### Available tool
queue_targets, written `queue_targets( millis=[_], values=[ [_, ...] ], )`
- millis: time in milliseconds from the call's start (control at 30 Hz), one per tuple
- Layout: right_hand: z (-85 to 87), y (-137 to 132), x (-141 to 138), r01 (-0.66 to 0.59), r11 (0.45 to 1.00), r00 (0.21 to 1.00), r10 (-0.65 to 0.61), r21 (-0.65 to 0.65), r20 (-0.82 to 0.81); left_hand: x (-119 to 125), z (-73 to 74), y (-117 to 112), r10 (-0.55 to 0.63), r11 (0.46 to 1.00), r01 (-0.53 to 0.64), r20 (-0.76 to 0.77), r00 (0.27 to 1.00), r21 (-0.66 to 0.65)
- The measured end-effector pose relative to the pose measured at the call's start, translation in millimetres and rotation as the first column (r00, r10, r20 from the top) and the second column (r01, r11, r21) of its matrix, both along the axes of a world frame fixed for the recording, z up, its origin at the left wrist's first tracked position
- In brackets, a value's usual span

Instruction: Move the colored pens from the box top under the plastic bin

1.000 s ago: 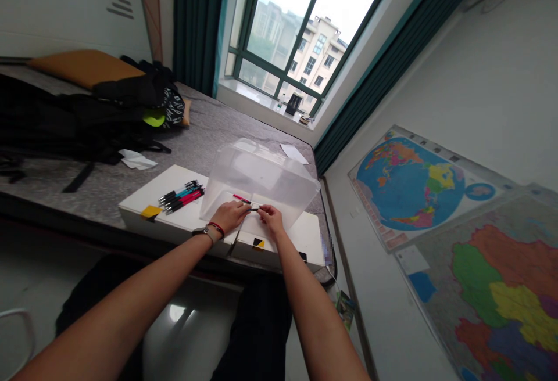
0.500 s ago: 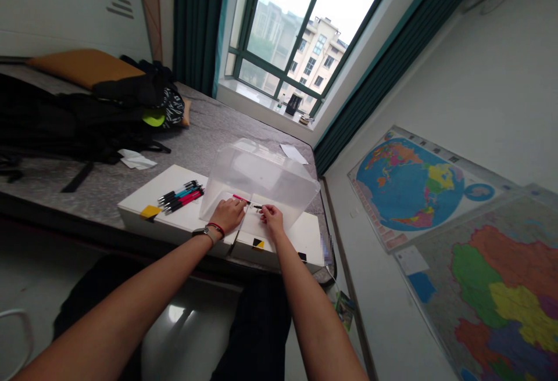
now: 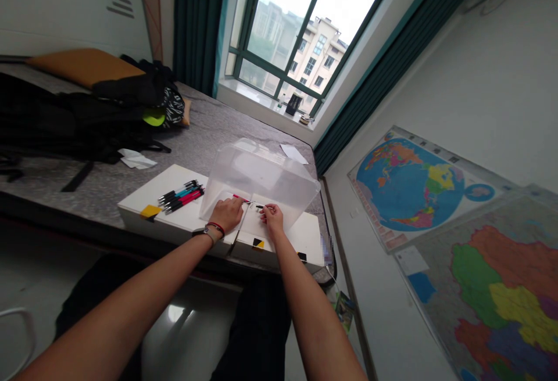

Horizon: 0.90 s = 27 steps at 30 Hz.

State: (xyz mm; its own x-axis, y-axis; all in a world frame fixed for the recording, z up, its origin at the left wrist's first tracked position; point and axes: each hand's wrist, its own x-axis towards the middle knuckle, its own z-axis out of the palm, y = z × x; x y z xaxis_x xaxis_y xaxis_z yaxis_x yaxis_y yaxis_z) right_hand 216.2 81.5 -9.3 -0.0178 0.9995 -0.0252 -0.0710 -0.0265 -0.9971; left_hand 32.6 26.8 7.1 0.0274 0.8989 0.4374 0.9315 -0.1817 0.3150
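Note:
Inside the open side of a clear plastic bin [image 3: 261,166], both hands work close together above white boxes. My left hand [image 3: 226,214] is closed on a slim red pen barrel [image 3: 236,196], whose end shows past the fingertips. Just to its right, my right hand [image 3: 272,218] pinches a small black pen part [image 3: 259,207]. A narrow gap with thin, pale bits too small to make out lies between the two pieces. Several black, blue and red pens [image 3: 181,196] lie in a row on the left white box [image 3: 148,192].
The right white box [image 3: 305,233] carries yellow and black tape. On the grey bed surface [image 3: 209,114] are a crumpled tissue [image 3: 136,159], a black bag [image 3: 65,119] and a white paper [image 3: 294,153]. A wall with maps [image 3: 410,178] rises at the right.
My right hand has shifted very slightly with the black pen part, which sits a bit farther right and more separate from the red barrel. The left fingers have drawn back a little.

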Motion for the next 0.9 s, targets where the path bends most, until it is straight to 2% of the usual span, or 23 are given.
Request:
queue_targets(
  millis=[300, 600, 900],
  values=[
    [2.8, -1.1, 0.1, 0.011, 1.000, 1.000, -0.011, 0.000, -0.003, -0.7, -1.2, 0.7, -0.005, 1.000, 0.005, -0.009, 1.000, -0.008],
    [2.3, -3.0, 2.0, -0.109, 0.993, 0.982, 0.101, 0.037, 0.157, -2.9, 3.7, -1.7, -0.165, 0.986, 0.166, -0.065, 0.984, 0.003],
    [-0.6, -0.7, 4.2, -0.133, 0.991, 0.982, 0.128, 0.029, 0.136, -4.1, 2.5, -1.9, -0.210, 0.978, 0.210, -0.035, 0.977, -0.008]
  ],
)
